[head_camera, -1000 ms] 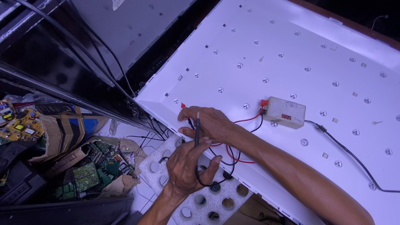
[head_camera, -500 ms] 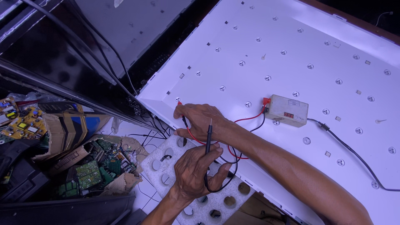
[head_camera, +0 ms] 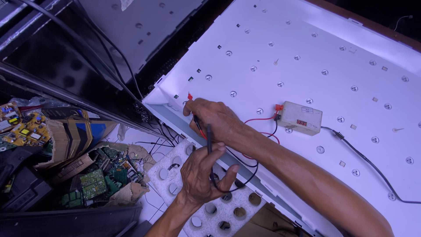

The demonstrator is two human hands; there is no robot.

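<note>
1. Your right hand (head_camera: 215, 117) sits left of the frame's middle, fingers pinched on a red test probe (head_camera: 191, 98) whose tip touches the lower-left edge of the white backlight panel (head_camera: 307, 52).
2. Your left hand (head_camera: 202, 172) lies just below it, palm down, fingers closed round a black test probe (head_camera: 209, 137) that stands upright between the two hands, its tip close under the right wrist.
3. Red lead (head_camera: 258, 119) and black lead (head_camera: 245, 169) run from the probes under your right forearm; the black one loops below the left hand's fingers, the red one climbs right to a small beige tester box (head_camera: 301, 118).
4. That tester box rests on the panel, right of the middle, with a small red display on its face and red clips at its left end.
5. From the box's right side a black cable (head_camera: 368, 160) trails across the panel toward the lower right edge of the frame.
6. Small round lenses dot the white panel in rows.
7. Beneath your left hand lies a white foam block (head_camera: 206, 210) with round holes, at bottom centre.
8. At lower left, a heap of green and yellow circuit boards (head_camera: 94, 182) lies among torn cardboard (head_camera: 66, 140).
9. Across the upper left, a dark frame with black wires (head_camera: 105, 57) leans diagonally.
</note>
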